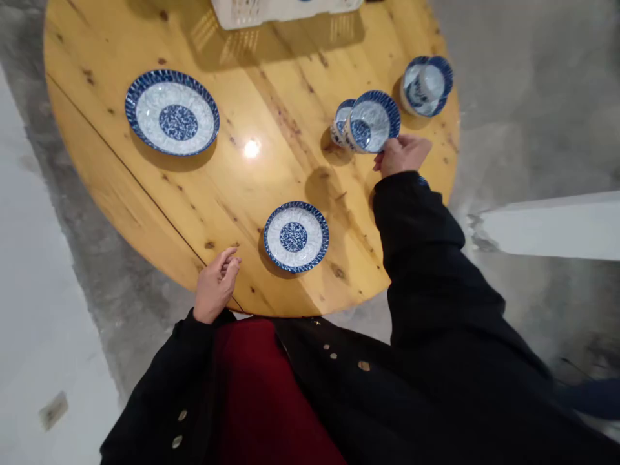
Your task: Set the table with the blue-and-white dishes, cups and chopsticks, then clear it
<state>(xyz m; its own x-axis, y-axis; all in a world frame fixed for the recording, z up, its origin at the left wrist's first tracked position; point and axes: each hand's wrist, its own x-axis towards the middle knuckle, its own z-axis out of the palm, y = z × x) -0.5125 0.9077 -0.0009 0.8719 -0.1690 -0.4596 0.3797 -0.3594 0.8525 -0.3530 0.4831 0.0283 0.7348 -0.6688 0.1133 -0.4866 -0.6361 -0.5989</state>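
Observation:
My right hand (pixel 402 155) reaches across the round wooden table (pixel 271 168) and grips the rim of a blue-and-white bowl (pixel 372 121), which is tilted on its side. Right behind that bowl sits a small blue-and-white cup (pixel 340 120). My left hand (pixel 216 284) rests at the near table edge with loosely curled fingers and holds nothing. A small blue-and-white saucer (pixel 296 236) lies just right of it.
A large blue-and-white plate (pixel 172 112) lies at the left of the table. Another bowl with a cup inside it (pixel 427 84) stands at the far right edge. A white basket (pixel 281 11) sits at the far side. Grey concrete floor surrounds the table.

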